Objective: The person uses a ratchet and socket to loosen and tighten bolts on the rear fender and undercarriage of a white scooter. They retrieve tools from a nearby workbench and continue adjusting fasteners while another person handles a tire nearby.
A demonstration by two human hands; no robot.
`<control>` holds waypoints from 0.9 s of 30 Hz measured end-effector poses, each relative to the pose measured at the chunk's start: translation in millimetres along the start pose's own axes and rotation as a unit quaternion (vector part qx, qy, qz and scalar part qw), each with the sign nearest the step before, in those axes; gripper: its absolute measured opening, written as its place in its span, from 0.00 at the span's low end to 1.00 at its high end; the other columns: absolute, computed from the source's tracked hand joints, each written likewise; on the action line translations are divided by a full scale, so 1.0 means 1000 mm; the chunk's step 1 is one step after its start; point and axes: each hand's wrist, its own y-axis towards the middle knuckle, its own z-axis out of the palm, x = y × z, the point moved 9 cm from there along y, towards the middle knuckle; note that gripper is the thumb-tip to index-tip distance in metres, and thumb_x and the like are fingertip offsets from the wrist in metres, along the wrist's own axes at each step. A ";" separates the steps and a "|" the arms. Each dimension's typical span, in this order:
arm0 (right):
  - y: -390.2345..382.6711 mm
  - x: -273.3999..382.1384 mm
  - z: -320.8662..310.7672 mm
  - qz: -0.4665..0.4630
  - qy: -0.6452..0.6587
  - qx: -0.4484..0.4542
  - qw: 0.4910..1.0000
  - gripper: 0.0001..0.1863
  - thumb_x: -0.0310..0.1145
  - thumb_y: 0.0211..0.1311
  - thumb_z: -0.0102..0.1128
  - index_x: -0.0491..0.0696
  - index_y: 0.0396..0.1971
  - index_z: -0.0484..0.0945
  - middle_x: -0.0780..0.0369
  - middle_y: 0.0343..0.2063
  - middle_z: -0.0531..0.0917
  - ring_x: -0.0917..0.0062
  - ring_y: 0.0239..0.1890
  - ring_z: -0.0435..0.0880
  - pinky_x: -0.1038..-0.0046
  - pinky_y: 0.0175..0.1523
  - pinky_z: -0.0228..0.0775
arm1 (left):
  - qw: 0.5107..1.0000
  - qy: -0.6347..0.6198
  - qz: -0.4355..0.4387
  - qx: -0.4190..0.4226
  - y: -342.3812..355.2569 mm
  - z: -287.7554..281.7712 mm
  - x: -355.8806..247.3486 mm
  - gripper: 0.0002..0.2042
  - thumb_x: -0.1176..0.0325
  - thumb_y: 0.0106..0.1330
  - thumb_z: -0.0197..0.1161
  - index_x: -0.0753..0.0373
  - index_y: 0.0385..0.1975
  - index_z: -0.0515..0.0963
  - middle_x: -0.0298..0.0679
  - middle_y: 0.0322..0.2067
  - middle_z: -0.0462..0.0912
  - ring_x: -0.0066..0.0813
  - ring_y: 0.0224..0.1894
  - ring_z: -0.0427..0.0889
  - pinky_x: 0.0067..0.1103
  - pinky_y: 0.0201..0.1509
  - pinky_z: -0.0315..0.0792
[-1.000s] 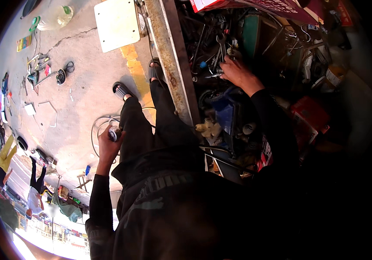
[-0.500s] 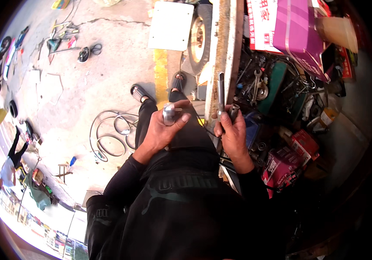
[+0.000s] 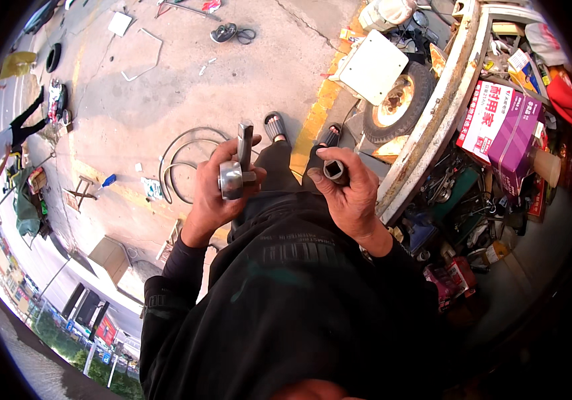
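My left hand (image 3: 207, 208) is closed around a ratchet wrench (image 3: 230, 181); its shiny round head and square drive stub show, while the handle is hidden. A dark metal extension bar (image 3: 245, 141) sticks up between the same fingers, just above the ratchet head. In my right hand (image 3: 356, 200) a steel socket (image 3: 334, 171) is pinched by thumb and fingers, its square hole facing up. The two hands are apart, held in front of my body above my legs, and the socket touches neither ratchet nor bar.
On the right, a rusty-edged truck bed (image 3: 426, 133) holds tools and a purple-and-white carton (image 3: 499, 133). A wheel (image 3: 399, 103) stands beside it under a white board (image 3: 374, 68). A coiled hose (image 3: 178, 163) lies on the concrete to the left, near a small folding stool (image 3: 80, 190).
The extension bar has passed from my right hand to my left, beside the ratchet. My right hand now shows only the socket. My view has turned, and the hands are farther apart.
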 end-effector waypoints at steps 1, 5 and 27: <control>0.009 0.006 0.016 -0.002 0.001 0.034 0.999 0.18 0.26 0.56 0.70 0.46 0.45 0.76 0.61 0.32 0.81 0.80 0.27 0.80 0.79 0.31 0.71 | 1.000 0.014 0.013 -0.007 -0.011 -0.016 -0.001 0.24 0.77 0.57 0.64 0.70 0.55 0.66 0.37 0.24 0.82 0.24 0.24 0.82 0.18 0.32 0.75; 0.038 0.022 0.061 0.048 0.033 0.159 0.986 0.20 0.34 0.62 0.66 0.44 0.50 0.72 0.58 0.36 0.83 0.70 0.34 0.84 0.72 0.37 0.74 | 0.997 0.043 0.061 0.035 -0.023 -0.050 -0.021 0.26 0.76 0.52 0.69 0.62 0.53 0.70 0.42 0.27 0.84 0.35 0.30 0.85 0.24 0.36 0.75; 0.268 0.141 0.330 -0.030 -0.030 0.767 0.640 0.17 0.36 0.57 0.66 0.44 0.44 0.82 0.53 0.28 0.85 0.61 0.29 0.85 0.69 0.34 0.74 | 0.983 0.172 0.069 -0.019 0.034 -0.318 -0.050 0.16 0.70 0.51 0.67 0.57 0.43 0.81 0.43 0.21 0.81 0.42 0.22 0.81 0.30 0.24 0.70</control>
